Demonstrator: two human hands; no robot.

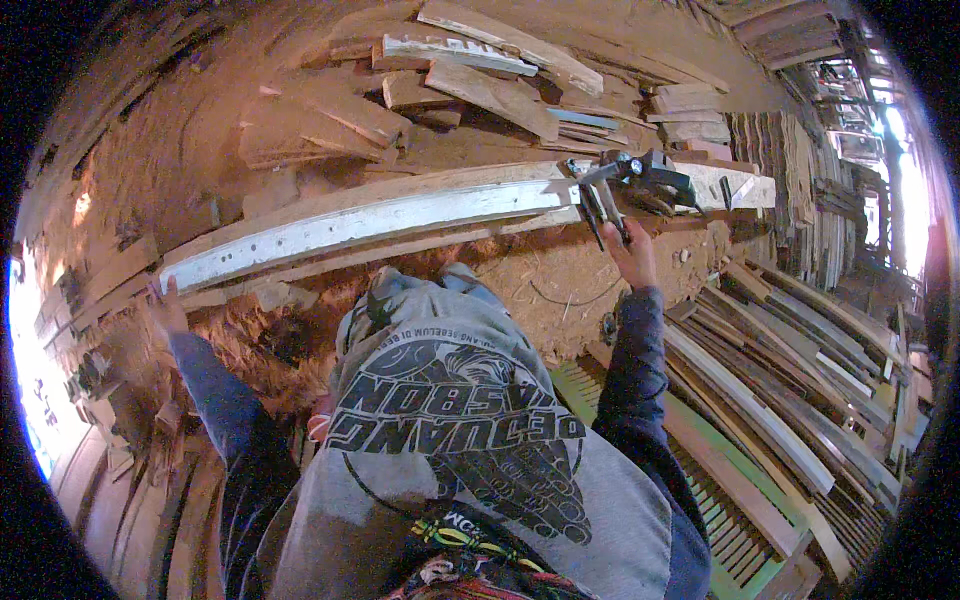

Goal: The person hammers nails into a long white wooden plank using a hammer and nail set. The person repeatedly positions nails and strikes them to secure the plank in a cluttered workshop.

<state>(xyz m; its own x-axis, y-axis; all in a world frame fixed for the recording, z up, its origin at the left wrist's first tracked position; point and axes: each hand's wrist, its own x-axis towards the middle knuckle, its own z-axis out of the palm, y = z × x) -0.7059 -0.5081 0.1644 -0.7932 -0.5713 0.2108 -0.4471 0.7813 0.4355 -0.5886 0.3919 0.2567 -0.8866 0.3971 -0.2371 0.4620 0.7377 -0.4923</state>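
Observation:
A long board with a worn white painted face (370, 222) and small dark holes lies crosswise in front of me on a wooden beam. My left hand (167, 303) grips its far-left end, fingertips at the edge. By the board's right end sits a black and metal tool (640, 172) with a shiny round part and metal bars reaching toward me; its exact kind cannot be made out. My right hand (632, 257) is closed around the near end of one of these bars, arm stretched forward.
Rough wood offcuts (490, 95) are piled beyond the beam. Long wooden strips (770, 370) lie stacked at my right, beside a green slatted panel (735, 530). Wood shavings (560, 270) cover the ground near my feet. More planks (130, 520) lie at the lower left.

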